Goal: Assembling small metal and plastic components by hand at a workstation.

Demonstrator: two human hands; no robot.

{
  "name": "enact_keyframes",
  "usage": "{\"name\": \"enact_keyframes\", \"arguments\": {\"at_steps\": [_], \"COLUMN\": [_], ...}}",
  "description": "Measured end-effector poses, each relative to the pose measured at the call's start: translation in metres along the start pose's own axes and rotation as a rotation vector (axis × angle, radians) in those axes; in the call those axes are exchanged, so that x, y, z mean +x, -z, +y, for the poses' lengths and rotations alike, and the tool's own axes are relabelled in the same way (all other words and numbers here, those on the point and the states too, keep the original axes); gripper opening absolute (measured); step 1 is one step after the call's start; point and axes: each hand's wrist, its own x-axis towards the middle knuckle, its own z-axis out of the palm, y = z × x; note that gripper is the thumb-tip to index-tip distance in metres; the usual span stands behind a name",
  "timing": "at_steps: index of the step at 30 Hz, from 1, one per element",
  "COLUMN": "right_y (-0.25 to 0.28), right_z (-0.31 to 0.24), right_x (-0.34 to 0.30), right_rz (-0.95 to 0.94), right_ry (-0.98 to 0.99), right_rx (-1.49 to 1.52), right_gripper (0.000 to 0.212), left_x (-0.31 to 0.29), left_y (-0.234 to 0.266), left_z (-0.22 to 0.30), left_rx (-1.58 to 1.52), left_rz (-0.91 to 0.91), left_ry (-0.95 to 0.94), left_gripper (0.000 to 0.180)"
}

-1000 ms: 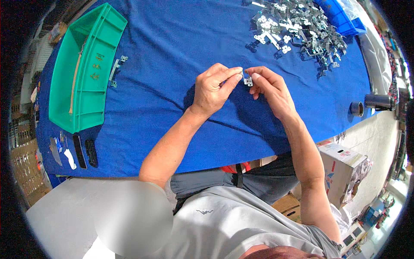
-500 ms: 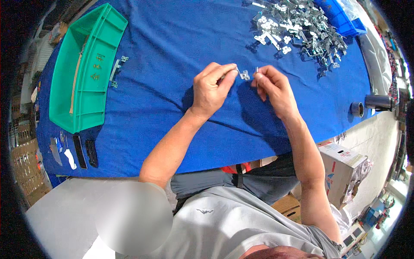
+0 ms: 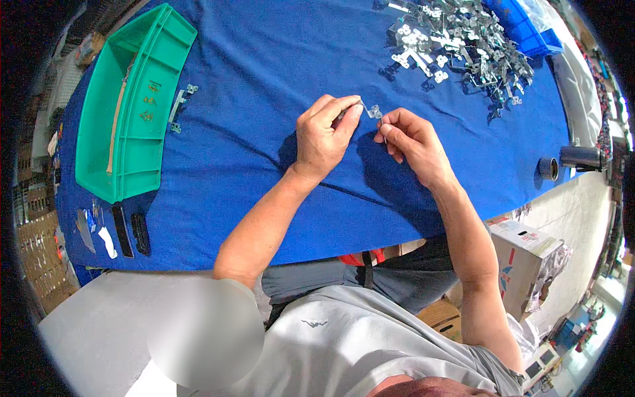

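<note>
Over the middle of the blue cloth, my left hand (image 3: 325, 134) pinches a small silvery metal bracket (image 3: 375, 112) between thumb and fingertips. The bracket's flat end with holes sticks out to the right; its other end is hidden in my fingers. Close to that end is my right hand (image 3: 413, 142), its thumb and forefinger closed on a small thin metal piece (image 3: 384, 126), too small to make out its kind. Whether this piece touches the bracket I cannot tell. A large heap of similar metal brackets (image 3: 463, 49) lies at the far right.
A green plastic crate (image 3: 140, 149) stands at the left, with several brass-coloured bits on its side. Beside it lie a few brackets (image 3: 177, 109). A blue bin (image 3: 539, 41) is at the far right corner, a dark cup (image 3: 548, 168) at the right edge. Dark strips (image 3: 122, 231) lie at the near left.
My right hand has moved slightly left and down, bringing its small piece close to the bracket's flat end. My left hand has barely moved.
</note>
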Motion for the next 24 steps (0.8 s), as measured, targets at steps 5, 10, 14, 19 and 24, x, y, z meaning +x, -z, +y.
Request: {"name": "enact_keyframes", "arguments": {"at_steps": [5,10,14,19,24], "right_y": [0.000,-0.002,0.000,-0.001,-0.006], "right_z": [0.002,0.003,0.004,0.008,0.014], "right_x": [0.000,0.000,0.001,0.003,0.007], "right_rz": [0.007,0.015,0.002,0.073,0.126], "right_ry": [0.019,0.008,0.013,0.078,0.155], "right_rx": [0.000,-0.014,0.000,-0.160,-0.079], "right_gripper": [0.018,0.018,0.018,0.016,0.020], "left_x": [0.001,0.001,0.000,0.000,0.000], "left_y": [-0.001,-0.001,-0.001,-0.004,-0.004], "left_z": [-0.001,0.000,0.000,-0.002,-0.001], "left_rx": [0.026,0.018,0.058,0.080,0.108], "left_rz": [0.004,-0.002,-0.019,0.011,0.007], "left_ry": [-0.011,-0.024,-0.033,-0.088,-0.108], "left_gripper": [0.013,0.014,0.014,0.011,0.010]}}
